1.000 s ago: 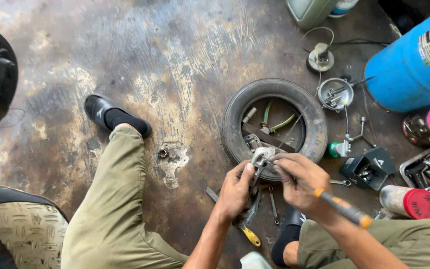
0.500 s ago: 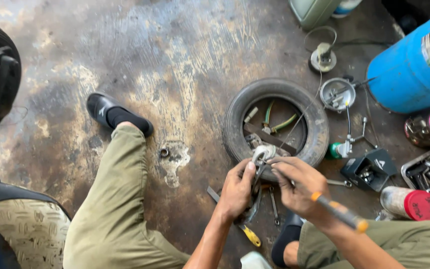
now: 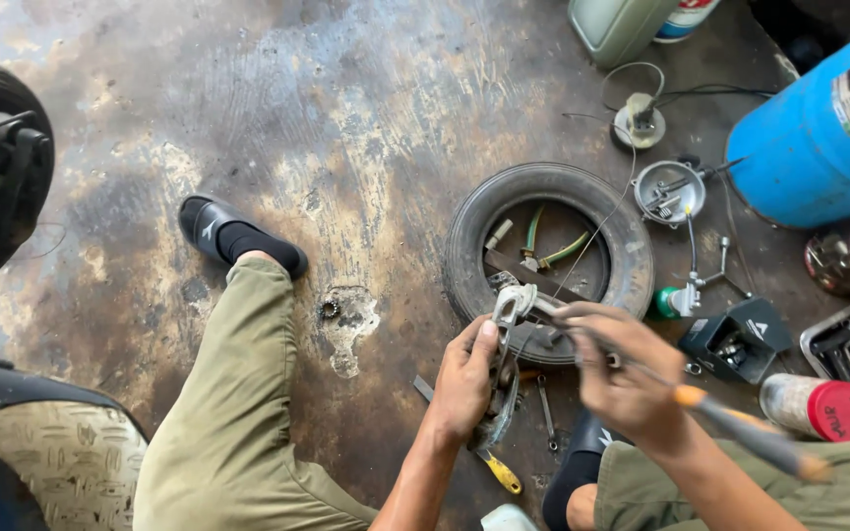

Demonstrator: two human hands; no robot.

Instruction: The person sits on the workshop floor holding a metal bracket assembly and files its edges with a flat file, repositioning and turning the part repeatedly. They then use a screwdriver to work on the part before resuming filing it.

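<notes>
Just below the tyre (image 3: 464,246), my left hand (image 3: 464,379) gripped a metal part (image 3: 514,305); my right hand (image 3: 622,379) clenched a screwdriver (image 3: 740,428).

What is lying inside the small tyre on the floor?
Inside the tyre: green hoses, a pale tube piece and a dark bar. The left hand and right hand cover its near part.
</notes>
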